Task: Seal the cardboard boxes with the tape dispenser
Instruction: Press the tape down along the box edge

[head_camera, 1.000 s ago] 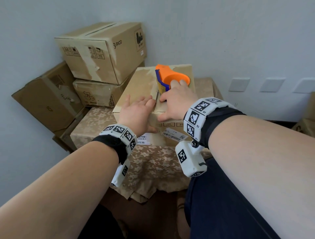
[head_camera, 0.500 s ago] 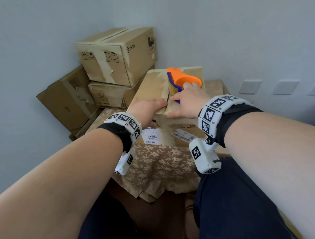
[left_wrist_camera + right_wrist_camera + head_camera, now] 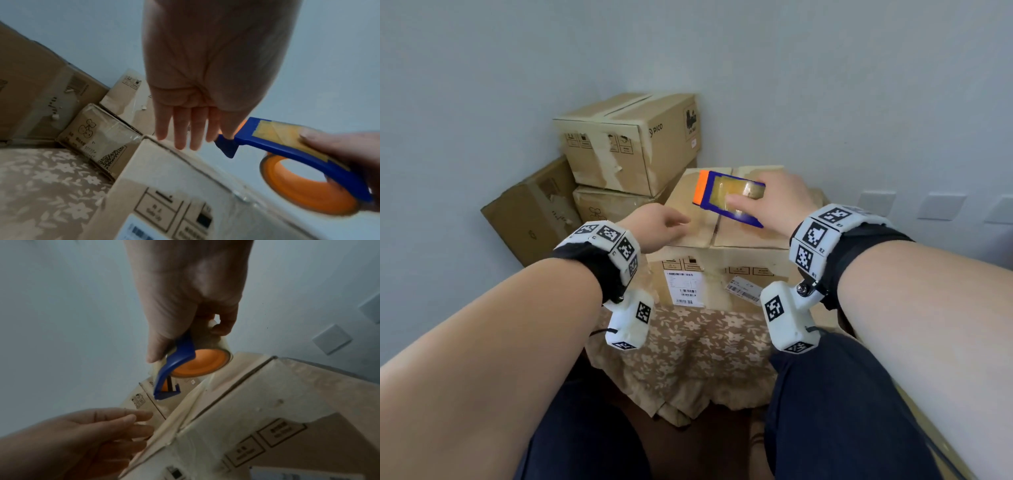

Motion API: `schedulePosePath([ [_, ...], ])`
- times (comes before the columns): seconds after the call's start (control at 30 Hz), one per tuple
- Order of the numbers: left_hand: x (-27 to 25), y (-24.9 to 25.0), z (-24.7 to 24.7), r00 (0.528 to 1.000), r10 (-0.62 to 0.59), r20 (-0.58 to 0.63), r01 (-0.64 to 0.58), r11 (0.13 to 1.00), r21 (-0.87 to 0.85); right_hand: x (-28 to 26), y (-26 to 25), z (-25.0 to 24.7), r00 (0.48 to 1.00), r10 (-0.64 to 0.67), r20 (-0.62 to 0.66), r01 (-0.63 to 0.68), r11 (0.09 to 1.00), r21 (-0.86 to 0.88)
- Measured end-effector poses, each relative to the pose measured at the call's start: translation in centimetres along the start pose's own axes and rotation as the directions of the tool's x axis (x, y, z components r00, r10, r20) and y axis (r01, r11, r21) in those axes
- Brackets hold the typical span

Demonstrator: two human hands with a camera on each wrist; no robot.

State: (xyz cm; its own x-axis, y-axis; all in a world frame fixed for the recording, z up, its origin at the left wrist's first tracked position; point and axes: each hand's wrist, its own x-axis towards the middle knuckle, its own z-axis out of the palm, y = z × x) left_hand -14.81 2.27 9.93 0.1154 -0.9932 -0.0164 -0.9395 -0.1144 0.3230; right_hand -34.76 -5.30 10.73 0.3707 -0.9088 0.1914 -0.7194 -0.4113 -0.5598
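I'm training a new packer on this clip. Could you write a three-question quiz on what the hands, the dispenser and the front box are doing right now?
1. True or false: the tape dispenser rests flat on the front box.
2. Which hand grips the dispenser? A) left B) right C) both
3. Fill in: the left hand has its fingers ____ over the box's top.

Key:
1. False; the right hand holds it lifted above the box.
2. B
3. Straight; it holds nothing.
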Motion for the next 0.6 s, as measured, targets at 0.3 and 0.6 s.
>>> schedulePosePath([
  [0.3, -0.2, -0.1, -1.8, 0.890, -0.428, 0.159, 0.322, 0.340, -0.883, -0.1, -1.6, -0.7, 0.987, 0.104, 0.121, -0.148, 0.873, 0.464],
  [0.6, -0.9, -0.3, -1.5, 0.901, -0.348, 0.261, 0.292, 0.039, -0.956, 0.1, -2.5, 0.7, 0.933, 0.144, 0.329, -0.315, 0.769, 0.557],
])
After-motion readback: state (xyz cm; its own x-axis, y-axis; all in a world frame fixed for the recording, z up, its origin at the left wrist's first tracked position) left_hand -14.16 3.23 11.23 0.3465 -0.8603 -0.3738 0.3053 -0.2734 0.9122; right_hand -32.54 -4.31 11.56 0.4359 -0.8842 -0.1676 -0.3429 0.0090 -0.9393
